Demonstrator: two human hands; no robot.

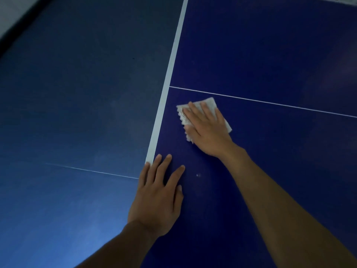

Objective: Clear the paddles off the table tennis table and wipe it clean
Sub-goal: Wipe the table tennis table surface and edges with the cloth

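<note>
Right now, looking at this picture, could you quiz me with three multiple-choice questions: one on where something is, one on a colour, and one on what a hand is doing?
1. Where is the cloth?
A. under the right hand
B. draped over a net
C. folded inside a bucket

2. What colour is the cloth?
A. red
B. white
C. black

3. How is the left hand?
A. clenched in a fist
B. gripping a paddle
C. flat on the table, holding nothing

Answers:
1 A: the right hand's straight fingers press the cloth onto the table.
2 B: it shows white against the blue top.
3 C: the left hand lies with straight fingers beside the broad white stripe.
</note>
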